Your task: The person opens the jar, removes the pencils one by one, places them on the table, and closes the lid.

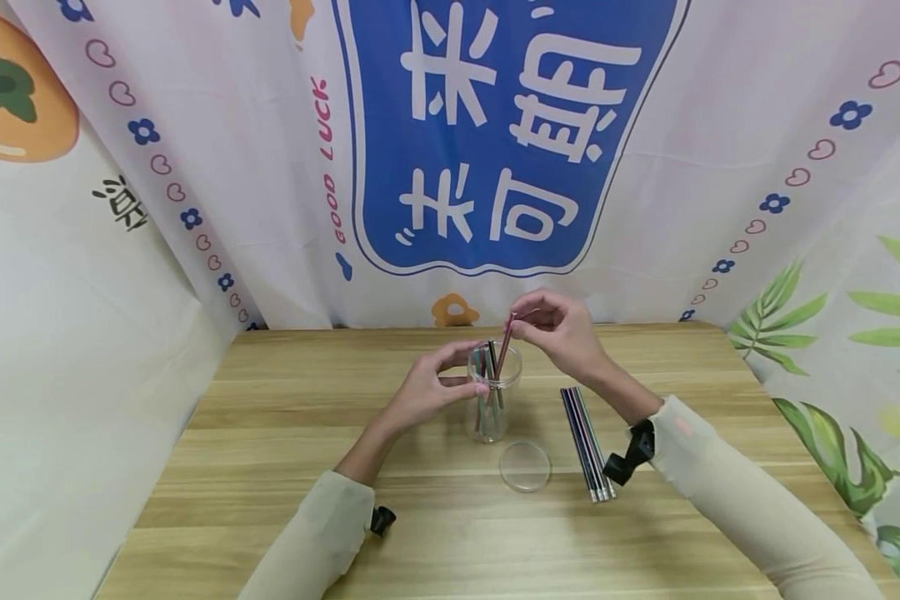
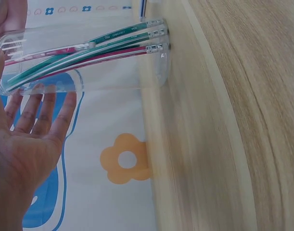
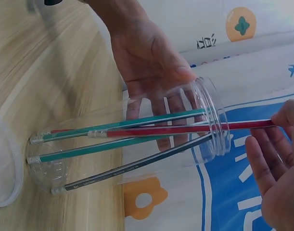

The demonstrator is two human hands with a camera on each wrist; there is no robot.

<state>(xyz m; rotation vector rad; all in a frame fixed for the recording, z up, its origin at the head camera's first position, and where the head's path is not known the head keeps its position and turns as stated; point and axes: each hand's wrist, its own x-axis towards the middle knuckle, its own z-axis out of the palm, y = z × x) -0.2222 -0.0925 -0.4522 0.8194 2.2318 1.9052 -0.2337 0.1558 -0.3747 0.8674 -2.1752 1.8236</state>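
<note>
A clear plastic jar [image 1: 516,377] stands upright on the table, with its mouth open. My left hand [image 1: 426,385] holds it near the rim, thumb on the near side and fingers round the back. Between its thumb and fingertips my right hand [image 1: 562,332] pinches the upper end of a red pencil [image 3: 166,130]. That pencil is slanted through the jar's mouth, its eraser end down inside but above the jar's bottom. Green pencils [image 3: 94,150], a dark pencil [image 3: 137,164] and another red pencil [image 2: 103,58] lean inside the jar, eraser ends down.
A row of several pencils [image 1: 587,442] lies on the wooden table [image 1: 270,467] right of the jar, erasers toward me. The round clear lid [image 1: 525,467] lies flat in front of the jar. A printed cloth [image 1: 292,292] hangs behind the table.
</note>
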